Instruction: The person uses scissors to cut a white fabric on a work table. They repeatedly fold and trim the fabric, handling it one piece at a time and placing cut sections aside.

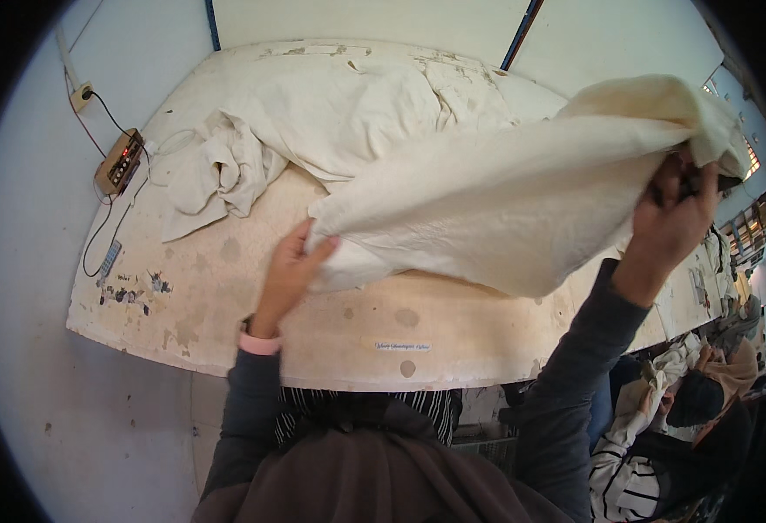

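A cream cloth (505,187) is stretched between my two hands above a stained padded table (226,296). My left hand (291,261) grips its lower left corner just above the table top. My right hand (681,209) is raised high at the right and is closed on the cloth's upper edge, with folds draping over the fingers. The cloth sags between the hands and hides the table behind it.
A heap of more cream fabric (313,122) lies across the back of the table. A small brown control box (120,161) with cables sits on the wall at the left. Another person (705,401) sits at lower right among clothes.
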Tool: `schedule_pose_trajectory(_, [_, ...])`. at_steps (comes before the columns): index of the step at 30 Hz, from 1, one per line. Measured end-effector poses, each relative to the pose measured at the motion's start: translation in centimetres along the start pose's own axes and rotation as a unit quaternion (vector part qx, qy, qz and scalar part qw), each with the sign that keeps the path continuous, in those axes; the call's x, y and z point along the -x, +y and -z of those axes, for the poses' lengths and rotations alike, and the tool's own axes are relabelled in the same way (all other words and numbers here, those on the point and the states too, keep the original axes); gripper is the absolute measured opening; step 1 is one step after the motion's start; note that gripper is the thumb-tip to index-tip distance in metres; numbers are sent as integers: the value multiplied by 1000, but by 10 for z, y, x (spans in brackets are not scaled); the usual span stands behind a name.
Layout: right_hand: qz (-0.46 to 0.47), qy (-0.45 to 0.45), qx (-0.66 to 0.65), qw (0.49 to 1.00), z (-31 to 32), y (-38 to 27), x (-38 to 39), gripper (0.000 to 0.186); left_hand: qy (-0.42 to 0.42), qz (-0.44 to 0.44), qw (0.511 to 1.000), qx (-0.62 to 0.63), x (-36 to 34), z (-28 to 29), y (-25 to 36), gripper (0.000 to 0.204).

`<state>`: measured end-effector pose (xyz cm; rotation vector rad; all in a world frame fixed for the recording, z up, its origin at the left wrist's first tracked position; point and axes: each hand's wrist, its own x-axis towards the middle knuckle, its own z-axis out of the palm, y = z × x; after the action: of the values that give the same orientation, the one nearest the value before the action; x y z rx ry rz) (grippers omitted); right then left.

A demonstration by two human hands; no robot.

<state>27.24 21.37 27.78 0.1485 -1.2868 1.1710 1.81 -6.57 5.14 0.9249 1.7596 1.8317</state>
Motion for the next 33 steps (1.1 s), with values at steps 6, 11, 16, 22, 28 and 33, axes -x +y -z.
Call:
schedule_pose_trajectory(6, [-90,145,69,983,25,20,-39,10,35,-24,971,235,-28,50,82,45])
schedule_pose_trajectory(11, [-191,94,305,928,58,125,-17,66,-54,-5,998,-8,-60,78,54,51])
schedule_pose_trajectory(16, [-234,-88,411,877,74,151,65,70,-138,-86,955,-246,-22,65,11,50])
schedule_pose_trajectory(22, [-377,-254,242,857,-9,101,149,26,-187,-271,810,-484,-1,30,-6,61])
schedule_pose_trajectory(28, [-436,-232,167,853,-39,88,220,19,-209,-104,897,-376,1,-3,2,17])
schedule_pose_trajectory(33, [-400,-112,240,877,-61,69,261,32,-149,102,983,16,23,-23,-11,19])
